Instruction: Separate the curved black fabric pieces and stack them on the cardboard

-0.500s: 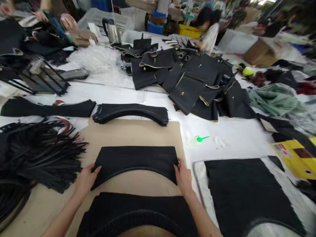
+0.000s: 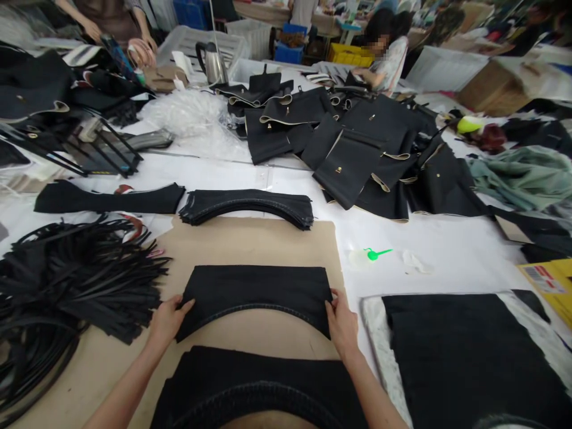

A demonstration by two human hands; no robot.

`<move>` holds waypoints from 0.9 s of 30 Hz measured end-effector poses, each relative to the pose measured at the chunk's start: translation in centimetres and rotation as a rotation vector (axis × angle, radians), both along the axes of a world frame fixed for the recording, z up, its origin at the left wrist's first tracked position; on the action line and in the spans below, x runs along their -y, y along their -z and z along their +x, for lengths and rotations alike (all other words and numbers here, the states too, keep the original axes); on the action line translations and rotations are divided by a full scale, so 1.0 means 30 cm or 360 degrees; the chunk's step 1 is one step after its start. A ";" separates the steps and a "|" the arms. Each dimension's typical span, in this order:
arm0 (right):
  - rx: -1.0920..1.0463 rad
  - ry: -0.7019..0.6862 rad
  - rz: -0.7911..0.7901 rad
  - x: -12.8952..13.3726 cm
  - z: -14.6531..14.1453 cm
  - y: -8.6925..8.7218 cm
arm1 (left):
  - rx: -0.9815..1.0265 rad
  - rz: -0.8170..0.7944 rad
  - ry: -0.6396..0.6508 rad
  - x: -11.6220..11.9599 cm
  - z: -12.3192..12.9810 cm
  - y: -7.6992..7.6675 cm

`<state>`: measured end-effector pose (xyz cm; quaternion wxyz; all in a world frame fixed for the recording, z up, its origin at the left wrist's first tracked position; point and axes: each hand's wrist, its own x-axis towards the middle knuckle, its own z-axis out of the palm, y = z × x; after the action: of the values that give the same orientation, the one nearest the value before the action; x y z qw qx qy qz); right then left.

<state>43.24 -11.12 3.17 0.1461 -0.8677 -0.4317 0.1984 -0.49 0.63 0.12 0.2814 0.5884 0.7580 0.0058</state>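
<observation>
Although our view has shifted since the earlier frame, the black curved panel (image 2: 261,287) still lies on the brown sheet (image 2: 250,245), our left hand (image 2: 167,320) and right hand (image 2: 344,323) gripping its ends. Bare sheet shows beyond its straight edge; right of the sheet, white worktop (image 2: 353,241) lies open. The sheet's nearest black stack (image 2: 268,370) is cut off; our tucked fingers are partly hidden.
</observation>
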 end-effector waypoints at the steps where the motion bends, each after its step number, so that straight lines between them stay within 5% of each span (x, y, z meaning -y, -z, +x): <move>1: -0.0011 0.0001 0.0008 0.000 0.001 0.003 | 0.0017 0.0010 0.0000 -0.001 0.003 -0.004; 14: -0.0016 -0.0032 -0.0149 0.009 0.020 0.065 | 0.0027 0.0123 -0.0243 0.023 0.034 -0.044; 21: 0.0230 -0.0123 0.0030 0.013 0.016 0.069 | -0.0014 0.0133 -0.0251 0.029 0.047 -0.059; 27: 0.0572 -0.0470 0.0159 0.020 0.012 0.074 | -0.0149 0.0328 -0.0162 0.046 0.074 -0.100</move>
<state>43.59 -11.73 0.96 0.0788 -0.8083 -0.5822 0.0383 1.73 -0.77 3.13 0.1832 0.5747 0.7945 0.0705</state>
